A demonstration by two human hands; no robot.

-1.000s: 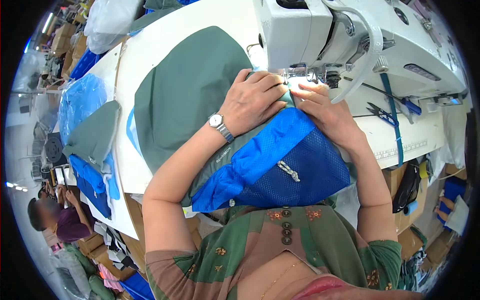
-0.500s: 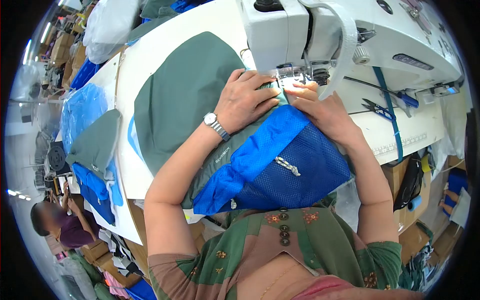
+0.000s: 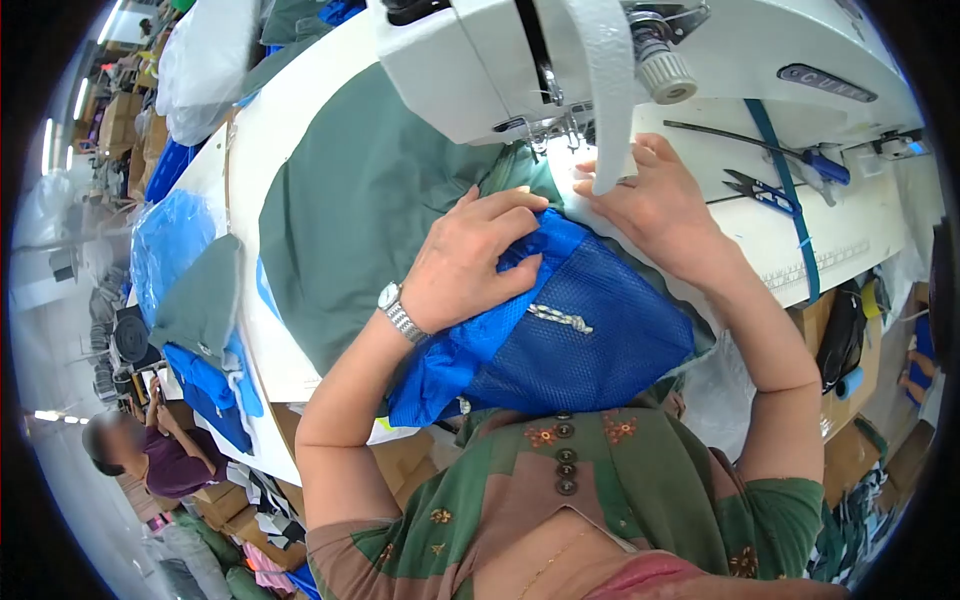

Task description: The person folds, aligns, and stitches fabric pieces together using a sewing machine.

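Observation:
My left hand (image 3: 478, 255), with a watch on the wrist, rests on the top edge of a blue mesh pouch (image 3: 600, 320), fingers and thumb bent around a fold of it. A cord loop (image 3: 560, 318) lies on the pouch. Under the pouch spreads a large dark green fabric piece (image 3: 340, 200), its edge near the presser foot (image 3: 570, 130) of a white sewing machine (image 3: 460, 70). My right hand (image 3: 660, 205) is just right of the foot, fingertips drawn together and partly behind a white guard (image 3: 608, 90). What they pinch is hidden.
Thread snips (image 3: 765, 192) and a screwdriver (image 3: 825, 165) lie on the machine table at right, near a teal strap (image 3: 785, 200). More green and blue pieces (image 3: 205, 300) lie at left. A person in a purple top (image 3: 180, 460) sits beyond the table.
My left hand has moved down from the foot onto the pouch edge. My right hand has shifted slightly right. The view has shifted, so the machine head appears further left.

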